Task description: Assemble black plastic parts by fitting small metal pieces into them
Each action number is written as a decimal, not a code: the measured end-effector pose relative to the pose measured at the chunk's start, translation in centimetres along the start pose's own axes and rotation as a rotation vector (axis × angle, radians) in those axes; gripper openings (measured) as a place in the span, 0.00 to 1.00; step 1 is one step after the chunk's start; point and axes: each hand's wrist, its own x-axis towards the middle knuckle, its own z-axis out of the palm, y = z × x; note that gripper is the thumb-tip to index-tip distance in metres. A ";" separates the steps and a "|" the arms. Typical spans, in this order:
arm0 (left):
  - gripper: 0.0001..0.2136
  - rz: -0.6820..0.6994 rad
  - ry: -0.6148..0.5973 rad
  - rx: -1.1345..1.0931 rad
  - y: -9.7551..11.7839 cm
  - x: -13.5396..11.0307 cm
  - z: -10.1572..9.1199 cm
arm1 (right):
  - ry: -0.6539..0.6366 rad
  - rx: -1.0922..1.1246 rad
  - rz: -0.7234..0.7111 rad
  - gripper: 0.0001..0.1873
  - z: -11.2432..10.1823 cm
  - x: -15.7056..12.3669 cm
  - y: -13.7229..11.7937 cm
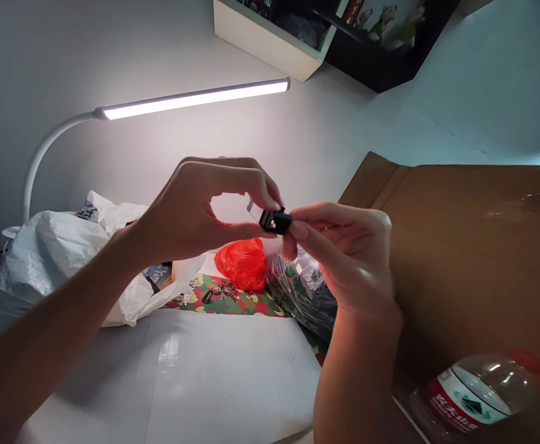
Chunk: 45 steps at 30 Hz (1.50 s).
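Left hand [191,206] and right hand [348,253] both pinching a small black clip [275,221], middle of the frame. Red bag [242,264] just below. Lit lamp [196,98] up top.

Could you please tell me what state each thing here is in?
Lamp: lit.
Black clip: held in the air between both hands.
Left hand: fingertips pinched on the clip.
Right hand: thumb and finger pinched on the clip.
Red bag: crumpled, lying on the table.
White bag: slumped, lying by the lamp.
Bottle: lying tilted; cap not visible.
Box: flap up.
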 end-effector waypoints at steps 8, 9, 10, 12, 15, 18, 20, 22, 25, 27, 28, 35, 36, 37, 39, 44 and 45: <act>0.07 -0.004 0.037 -0.038 0.0 -0.2 0.4 | 0.028 0.074 -0.015 0.05 0.3 0.1 0.7; 0.07 -0.006 0.039 -0.040 0.0 -0.2 0.4 | 0.028 0.091 -0.018 0.04 0.3 0.1 1.0; 0.07 -0.007 0.037 -0.041 0.0 -0.3 0.5 | 0.026 0.106 -0.018 0.04 0.4 0.1 1.2; 0.07 -0.012 0.034 -0.044 0.0 -0.3 0.5 | 0.030 0.130 -0.010 0.04 0.4 0.2 1.6; 0.10 -0.020 0.051 -0.061 -0.1 -0.2 0.4 | 0.035 0.167 0.020 0.03 0.6 0.3 1.7; 0.11 -0.015 0.074 -0.070 -0.3 -0.1 0.2 | 0.022 0.195 0.051 0.03 0.8 0.5 1.5; 0.10 -0.017 0.082 -0.072 -0.4 -0.1 0.0 | 0.023 0.205 0.058 0.03 1.0 0.6 1.3; 0.09 -0.023 0.087 -0.082 -0.5 -0.1 -0.1 | 0.030 0.215 0.058 0.03 1.3 0.7 1.3; 0.10 -0.024 0.088 -0.082 -0.6 -0.2 -0.2 | 0.033 0.224 0.064 0.03 1.5 0.7 1.3; 0.09 -0.020 0.089 -0.073 -0.6 -0.3 -0.3 | 0.037 0.226 0.055 0.03 1.7 0.8 1.4; 0.09 -0.018 0.088 -0.068 -0.6 -0.3 -0.3 | 0.044 0.224 0.041 0.02 1.7 0.8 1.4; 0.09 0.005 0.040 -0.031 -1.1 -0.4 -0.5 | 0.126 0.079 -0.033 0.02 1.6 0.5 1.3; 0.09 0.007 0.035 -0.035 -1.1 -0.4 -0.6 | 0.131 0.057 -0.034 0.02 1.6 0.5 1.2; 0.09 0.008 0.032 -0.043 -1.2 -0.4 -0.6 | 0.134 0.040 -0.034 0.02 1.6 0.4 1.2; 0.10 0.007 0.030 -0.072 -1.2 -0.4 -0.6 | 0.142 0.021 -0.030 0.02 1.6 0.4 1.1; 0.10 -0.011 0.041 -0.107 -1.0 -0.3 -0.4 | 0.164 0.025 -0.006 0.03 1.8 0.6 0.8; 0.10 -0.011 0.048 -0.105 -0.9 -0.3 -0.4 | 0.167 0.037 0.000 0.03 1.8 0.6 0.8</act>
